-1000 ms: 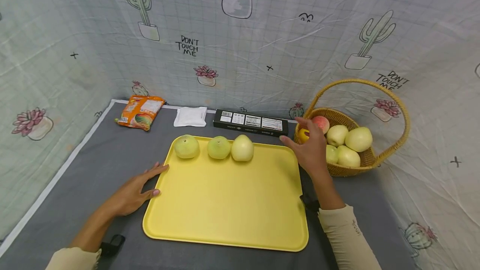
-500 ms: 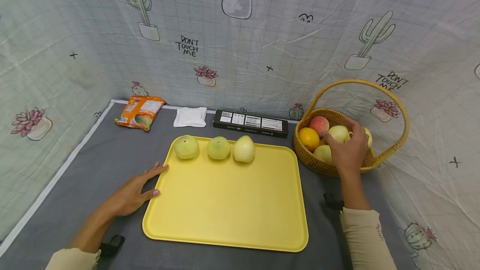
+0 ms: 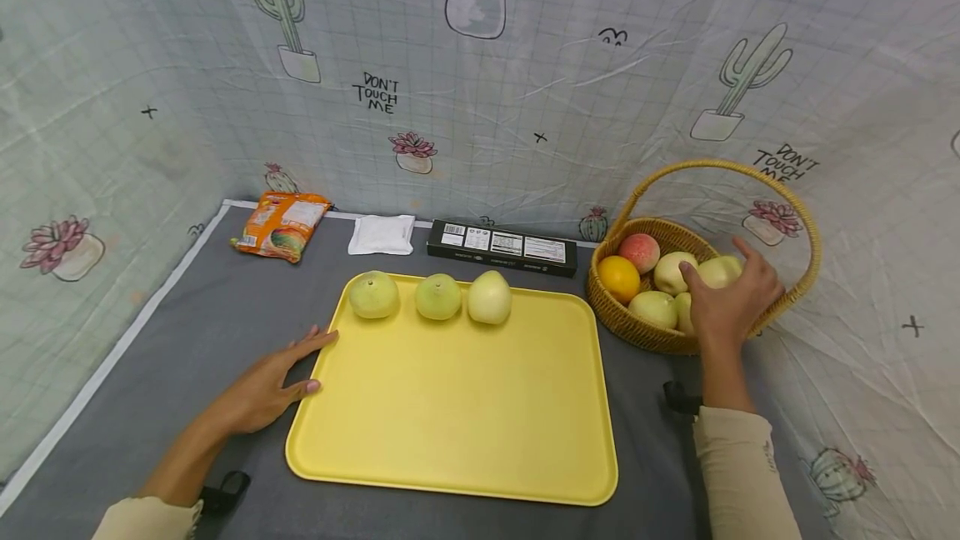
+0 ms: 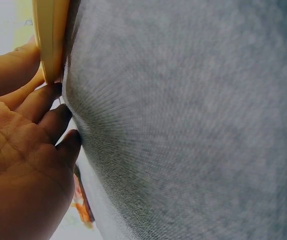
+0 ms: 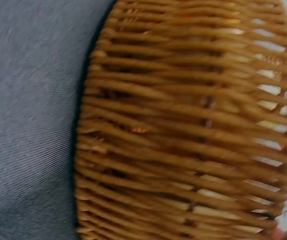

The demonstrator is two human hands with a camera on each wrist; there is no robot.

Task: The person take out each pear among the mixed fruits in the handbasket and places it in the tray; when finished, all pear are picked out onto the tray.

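Observation:
In the head view my left hand (image 3: 262, 394) rests at the left edge of the yellow tray (image 3: 450, 407), thumb and fingertips touching its rim. The left wrist view has these fingers (image 4: 48, 112) against the grey cloth beside the tray edge (image 4: 51, 40). My right hand (image 3: 735, 294) reaches over the right side of the wicker basket (image 3: 637, 332). Its thumb and fingers are spread around a pale yellow-green, apple-like fruit (image 3: 718, 272), which stays among the other fruit. In the right wrist view, the basket side (image 5: 183, 120) hides most of that hand.
Three pale green fruits (image 3: 437, 297) line the tray's far edge. The basket also holds an orange (image 3: 618, 277), a peach (image 3: 640, 252) and more pale fruit. An orange packet (image 3: 281, 226), a white pouch (image 3: 381, 235) and a black box (image 3: 501, 247) lie behind the tray.
My right hand has moved right, from above the tray's far right corner, across the basket to its right side. The orange has come into full view. The left hand has stayed put.

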